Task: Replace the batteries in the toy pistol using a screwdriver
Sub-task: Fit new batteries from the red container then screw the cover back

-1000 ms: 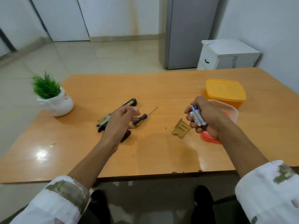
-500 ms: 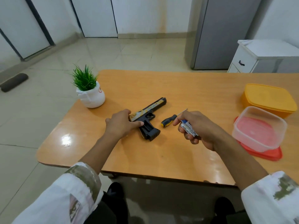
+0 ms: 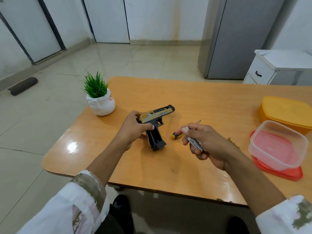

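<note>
A left hand (image 3: 133, 128) curls round the rear of a yellow-and-black toy pistol (image 3: 156, 115), whose grip compartment is open. Right of the pistol, the right hand (image 3: 209, 144) clasps white-labelled batteries (image 3: 194, 143). A screwdriver (image 3: 176, 135) lies on the table (image 3: 185, 98) between pistol and that hand. A potted plant (image 3: 99, 100) stands to the pistol's left.

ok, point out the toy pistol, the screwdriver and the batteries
toy pistol (image 3: 156, 114): head view, on the gold slide.
screwdriver (image 3: 176, 135): head view, on the yellow-and-black handle.
batteries (image 3: 194, 143): head view, on the printed white label.
</note>
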